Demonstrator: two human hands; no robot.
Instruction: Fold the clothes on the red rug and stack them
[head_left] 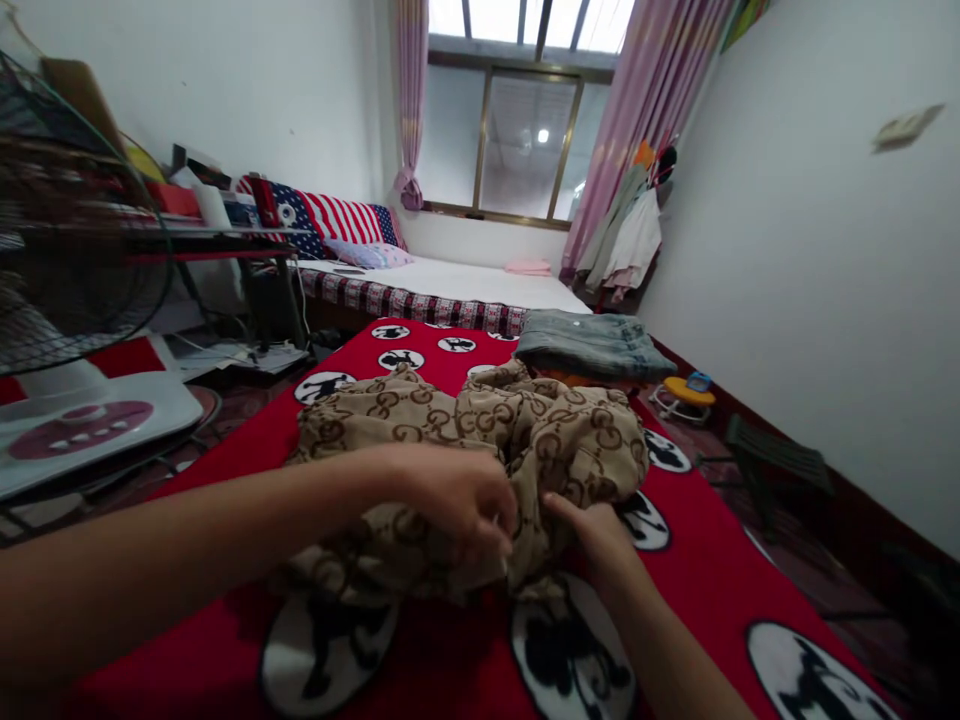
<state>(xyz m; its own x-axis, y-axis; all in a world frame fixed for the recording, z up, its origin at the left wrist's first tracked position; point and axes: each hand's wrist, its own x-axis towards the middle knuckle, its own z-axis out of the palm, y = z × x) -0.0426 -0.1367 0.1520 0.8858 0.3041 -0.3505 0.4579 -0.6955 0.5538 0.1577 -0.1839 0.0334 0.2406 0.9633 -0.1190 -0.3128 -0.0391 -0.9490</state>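
A crumpled tan garment (600,425) with a brown letter print lies in a heap on a red blanket (225,500); its folds hide what kind it is. My left hand (461,500) reaches across from the left over the middle of the heap, slightly blurred. Its fingers are curled and pinch the cloth near its front edge, with a thin pale bit showing at the fingertips. On the near right side, my right hand (592,535) grips the same garment, thumb on top and the other fingers hidden under the fabric.
Folded jeans (592,340) lie just beyond the garment. At left stand a fan (82,420) and a cluttered desk (217,235). A bed (480,285) is under the window. To the right are a yellow stool (688,392) and a dark folding stool (776,455).
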